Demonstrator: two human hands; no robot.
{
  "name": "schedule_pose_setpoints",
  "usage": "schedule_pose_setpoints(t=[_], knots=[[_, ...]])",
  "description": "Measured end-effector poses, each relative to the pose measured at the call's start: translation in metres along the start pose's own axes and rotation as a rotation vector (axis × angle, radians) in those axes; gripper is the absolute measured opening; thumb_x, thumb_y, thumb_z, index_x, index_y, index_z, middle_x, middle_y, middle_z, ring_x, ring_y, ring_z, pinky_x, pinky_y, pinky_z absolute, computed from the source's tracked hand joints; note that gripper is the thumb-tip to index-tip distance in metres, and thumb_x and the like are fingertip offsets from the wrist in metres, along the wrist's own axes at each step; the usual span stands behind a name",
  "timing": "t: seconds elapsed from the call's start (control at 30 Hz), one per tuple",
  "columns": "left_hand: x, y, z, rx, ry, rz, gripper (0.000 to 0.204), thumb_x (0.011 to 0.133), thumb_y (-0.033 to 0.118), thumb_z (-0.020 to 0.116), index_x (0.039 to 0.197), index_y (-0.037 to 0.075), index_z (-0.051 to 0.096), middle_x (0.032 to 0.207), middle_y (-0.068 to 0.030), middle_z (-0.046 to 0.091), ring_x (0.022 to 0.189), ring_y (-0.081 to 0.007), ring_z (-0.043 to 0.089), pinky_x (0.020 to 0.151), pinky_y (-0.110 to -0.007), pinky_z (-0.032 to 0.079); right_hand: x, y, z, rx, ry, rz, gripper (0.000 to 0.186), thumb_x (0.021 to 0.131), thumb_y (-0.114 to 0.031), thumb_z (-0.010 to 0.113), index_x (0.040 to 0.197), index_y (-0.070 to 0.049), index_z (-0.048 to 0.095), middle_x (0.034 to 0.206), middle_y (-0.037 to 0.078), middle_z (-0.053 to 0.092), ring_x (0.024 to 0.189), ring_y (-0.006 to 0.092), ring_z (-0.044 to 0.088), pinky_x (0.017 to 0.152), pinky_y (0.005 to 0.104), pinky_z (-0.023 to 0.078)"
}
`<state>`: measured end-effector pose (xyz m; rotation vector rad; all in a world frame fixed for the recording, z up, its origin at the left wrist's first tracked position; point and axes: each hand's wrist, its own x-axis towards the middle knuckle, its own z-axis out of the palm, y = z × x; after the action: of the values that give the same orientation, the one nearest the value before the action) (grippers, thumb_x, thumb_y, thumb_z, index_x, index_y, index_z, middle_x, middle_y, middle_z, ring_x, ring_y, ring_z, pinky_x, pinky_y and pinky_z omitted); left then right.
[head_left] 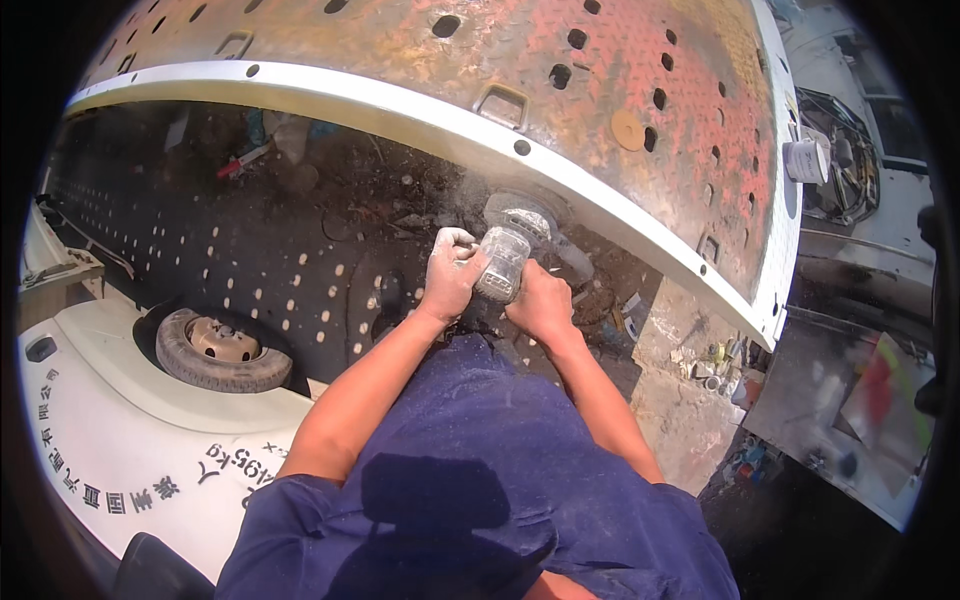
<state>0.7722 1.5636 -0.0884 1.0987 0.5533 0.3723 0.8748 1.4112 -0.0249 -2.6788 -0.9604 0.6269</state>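
Note:
A dusty disc sander [502, 262] with a rounded grey body is in front of me, its round head up against the side of a truck bed's white edge rail [600, 190]. My left hand [452, 275] is closed against the sander's left side, its fingers curled and whitened with dust. My right hand [543, 303] grips the tool's lower right side, with most of its fingers hidden behind the body. Pale dust hangs around the disc, and the exact contact with the rail is partly hidden.
Beyond the rail spreads a worn red and brown metal deck [400, 50] with many holes. A white vehicle [110, 400] with a wheel [215, 350] stands at lower left. A white tub [806, 161] sits at the right edge. Litter [715, 370] lies on the ground to the right.

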Motion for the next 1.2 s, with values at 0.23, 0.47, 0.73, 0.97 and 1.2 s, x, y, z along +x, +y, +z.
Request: schedule_pose_setpoints(t=[0.23,0.47,0.73,0.97,1.2], knots=[[0.002,-0.012,0.010,-0.011,-0.010,0.020,0.031,0.100,0.008,0.075,0.121,0.003,0.052,0.098,-0.0062,0.066,0.085,-0.0086,0.061,0.074,-0.028,0.053,-0.006,0.012,0.001,0.018,0.038,-0.012,0.034,0.077,-0.012,0.079,0.105,0.000,0.065,0.100,0.028,0.076,0.092,0.0490,0.075,0.083,0.0565,0.060],[0.020,0.016,-0.060,-0.183,0.263,-0.029,0.014,0.101,0.007,0.070,0.109,0.001,0.060,0.098,-0.0077,0.071,0.084,-0.0105,0.066,0.075,-0.028,0.055,0.045,-0.046,0.035,0.032,0.023,-0.176,0.029,0.077,-0.014,0.078,0.100,0.000,0.065,0.093,0.024,0.077,0.088,0.0458,0.077,0.080,0.0554,0.062],[0.025,0.021,-0.068,-0.250,0.251,-0.055,0.012,0.099,0.010,0.071,0.102,0.003,0.062,0.096,-0.0055,0.069,0.085,-0.0116,0.065,0.076,-0.029,0.053,0.049,-0.061,0.031,0.014,0.004,-0.149,0.027,0.079,-0.013,0.076,0.101,-0.001,0.065,0.095,0.024,0.076,0.087,0.0454,0.076,0.078,0.0555,0.062],[0.012,-0.037,0.011,-0.316,0.043,-0.210,0.015,0.102,0.011,0.076,0.106,0.001,0.066,0.094,-0.0041,0.071,0.083,-0.0112,0.065,0.074,-0.030,0.054,-0.004,0.034,0.033,-0.091,0.120,-0.033,0.026,0.080,-0.013,0.077,0.097,-0.003,0.060,0.092,0.023,0.075,0.085,0.0475,0.074,0.076,0.0574,0.059],[-0.009,-0.037,0.047,-0.267,0.233,-0.670,0.041,0.103,0.038,0.080,0.107,0.000,0.066,0.097,-0.0085,0.072,0.082,-0.0164,0.070,0.071,-0.038,0.059,-0.026,0.079,0.048,-0.138,0.180,0.053,0.024,0.078,-0.015,0.078,0.092,-0.003,0.062,0.089,0.023,0.075,0.080,0.0463,0.074,0.073,0.0565,0.059]])
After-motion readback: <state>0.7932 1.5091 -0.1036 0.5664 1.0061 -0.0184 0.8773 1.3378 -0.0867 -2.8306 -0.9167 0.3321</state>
